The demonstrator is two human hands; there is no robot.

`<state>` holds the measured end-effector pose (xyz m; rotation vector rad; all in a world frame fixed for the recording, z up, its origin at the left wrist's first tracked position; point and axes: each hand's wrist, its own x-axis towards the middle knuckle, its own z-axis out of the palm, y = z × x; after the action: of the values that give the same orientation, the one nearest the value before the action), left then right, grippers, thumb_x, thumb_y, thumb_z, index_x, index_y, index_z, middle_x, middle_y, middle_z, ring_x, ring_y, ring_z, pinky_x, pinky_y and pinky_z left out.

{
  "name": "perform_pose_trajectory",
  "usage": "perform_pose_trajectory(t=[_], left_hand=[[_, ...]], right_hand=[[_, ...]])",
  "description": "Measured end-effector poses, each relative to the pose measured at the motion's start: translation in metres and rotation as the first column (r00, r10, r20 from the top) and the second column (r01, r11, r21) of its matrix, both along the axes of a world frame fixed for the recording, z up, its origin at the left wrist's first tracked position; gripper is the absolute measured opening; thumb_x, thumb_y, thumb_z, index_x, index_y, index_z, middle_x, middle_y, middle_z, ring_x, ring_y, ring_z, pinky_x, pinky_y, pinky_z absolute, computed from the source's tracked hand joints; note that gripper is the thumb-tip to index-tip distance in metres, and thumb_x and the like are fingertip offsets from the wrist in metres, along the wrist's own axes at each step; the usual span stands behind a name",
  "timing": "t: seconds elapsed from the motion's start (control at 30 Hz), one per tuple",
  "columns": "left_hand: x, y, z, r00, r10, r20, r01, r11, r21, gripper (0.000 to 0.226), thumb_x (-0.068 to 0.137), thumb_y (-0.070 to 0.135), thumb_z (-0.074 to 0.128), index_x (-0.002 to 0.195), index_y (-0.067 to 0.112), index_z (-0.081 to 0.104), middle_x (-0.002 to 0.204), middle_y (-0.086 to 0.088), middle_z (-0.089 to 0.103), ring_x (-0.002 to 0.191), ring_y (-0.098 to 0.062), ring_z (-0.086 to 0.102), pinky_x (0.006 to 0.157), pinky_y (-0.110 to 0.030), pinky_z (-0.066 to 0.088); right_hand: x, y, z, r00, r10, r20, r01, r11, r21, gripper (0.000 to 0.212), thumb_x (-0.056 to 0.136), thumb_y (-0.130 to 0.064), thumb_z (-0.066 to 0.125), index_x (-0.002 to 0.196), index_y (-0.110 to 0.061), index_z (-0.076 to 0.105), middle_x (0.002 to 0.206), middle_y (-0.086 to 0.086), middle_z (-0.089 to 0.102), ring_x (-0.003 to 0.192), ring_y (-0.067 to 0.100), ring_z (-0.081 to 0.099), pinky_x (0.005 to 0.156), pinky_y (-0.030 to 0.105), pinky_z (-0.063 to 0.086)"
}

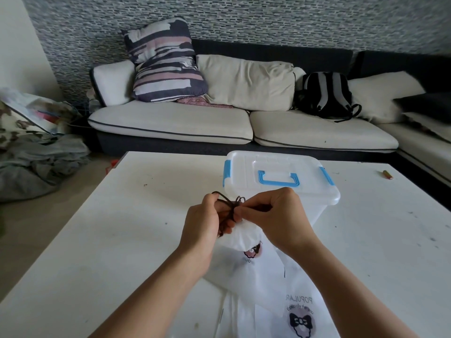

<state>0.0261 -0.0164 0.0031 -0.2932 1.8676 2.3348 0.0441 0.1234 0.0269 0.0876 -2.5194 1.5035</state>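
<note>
Head view is showing, far at the left, a heap of grey crumpled clothes [36, 162] lying on the floor beside the white flat table [117, 230]. Near the middle of this table the left hand [207, 222] is curling its fingers round the thin dark cord [228, 203], so it is gripping the strands that are running down through the palm. The cord is making small loops between both hands, just above the gathered mouth of the white soft drawstring bag [244, 236] with a round printed logo. This bag is resting on the table under the hands, next to a second flat white printed bag [292, 286] that is lying nearer to the person. The right hand [277, 213] is pinching the cord at the bag mouth with thumb and fingertips, the other fingers bent. Just behind the hands a translucent white plastic storage box [244, 172] with light blue handle and latches is standing with its lid on, and far at the right a small red and yellow stick [387, 174] is lying. I am judging that a bow or knot is being tied. If the pinch is loosening before a loop is passing through, the loops may be springing open and the mouth reopening. Uneven pulling may be making a hard knot, and an upward pull may be lifting the light bag.
</note>
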Motion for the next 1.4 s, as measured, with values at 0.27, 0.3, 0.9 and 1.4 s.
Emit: perform_pose_trajectory(t=[0.27,0.3,0.9,1.4], left_hand=[[0.007,0.001,-0.001,0.979,-0.072,-0.193,0.035,0.981,-0.189,0.042,0.083,0.033,0.072,0.066,-0.005,0.067,0.059,-0.008,0.059,0.057,-0.015,0.047,0.059,-0.022,0.040],[0.006,0.000,-0.004,0.976,-0.064,-0.208,0.017,0.976,-0.217,0.038,0.085,0.029,0.075,0.064,-0.001,0.069,0.056,-0.005,0.056,0.055,-0.013,0.046,0.056,-0.017,0.040],[-0.005,-0.015,-0.001,0.960,-0.118,-0.255,0.092,0.989,-0.112,0.010,0.086,0.008,0.073,0.095,0.006,0.071,0.074,-0.008,0.074,0.059,-0.008,0.061,0.056,-0.014,0.046],[-0.006,-0.021,0.001,0.939,-0.143,-0.313,0.120,0.989,-0.091,0.030,0.067,0.026,0.080,0.090,0.006,0.081,0.090,-0.015,0.078,0.078,-0.017,0.066,0.080,-0.026,0.054]], right_hand=[[0.001,0.001,0.001,1.000,0.021,0.022,-0.021,1.000,-0.009,0.011,0.080,-0.007,0.078,0.071,-0.013,0.081,0.057,-0.008,0.069,0.050,-0.001,0.057,0.052,0.009,0.039],[0.002,0.001,0.002,0.999,0.040,0.019,-0.040,0.999,-0.004,0.011,0.081,-0.007,0.077,0.073,-0.013,0.081,0.058,-0.008,0.070,0.050,-0.002,0.057,0.052,0.009,0.038],[-0.006,0.023,0.001,0.949,0.203,0.242,-0.105,0.925,-0.364,0.010,0.085,0.006,0.071,0.094,0.009,0.073,0.082,0.024,0.074,0.062,0.017,0.070,0.060,0.020,0.057],[-0.010,0.014,-0.009,0.978,0.198,0.072,-0.187,0.972,-0.145,0.009,0.081,-0.011,0.080,0.087,-0.018,0.081,0.087,-0.003,0.078,0.091,0.031,0.070,0.092,0.042,0.055]])
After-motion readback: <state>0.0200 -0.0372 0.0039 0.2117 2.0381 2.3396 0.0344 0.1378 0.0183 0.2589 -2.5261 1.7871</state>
